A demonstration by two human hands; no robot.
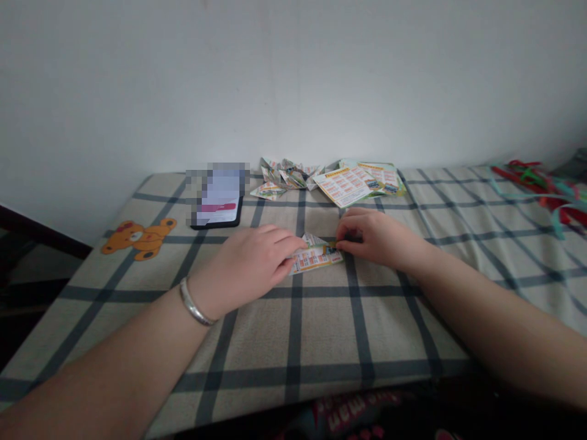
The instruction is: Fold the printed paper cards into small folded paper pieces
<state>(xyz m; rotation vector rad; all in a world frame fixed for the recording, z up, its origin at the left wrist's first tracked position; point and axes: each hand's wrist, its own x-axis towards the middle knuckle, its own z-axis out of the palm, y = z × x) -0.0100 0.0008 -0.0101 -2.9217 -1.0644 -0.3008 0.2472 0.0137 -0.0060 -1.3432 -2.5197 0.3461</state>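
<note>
L hand (257,253) & R hand (373,235) both grip the same pc of folded paper (318,260), just below ctr of frame. L hand pinches its left end btwn thumb & fingers, fingertips over the edge; R hand has thumb & index closed on the right corner. Printed mid part shows in the gap btwn the hands, w/ a small peak sticking up at its top edge. Paper sits low, at or just above the checked tablecloth (257,348); can't tell if it's touching.

Cloth also bears: folded pcs (288,177) in a heap, upper ctr, w/ flat printed cards (346,186) overlapping just right of it; phone (220,208) w/ lit screen, upper left of ctr; orange bear figure (140,238), left side; red & green ribbons (545,189), far right. Silver bracelet (195,305) on left wrist, lower left.
</note>
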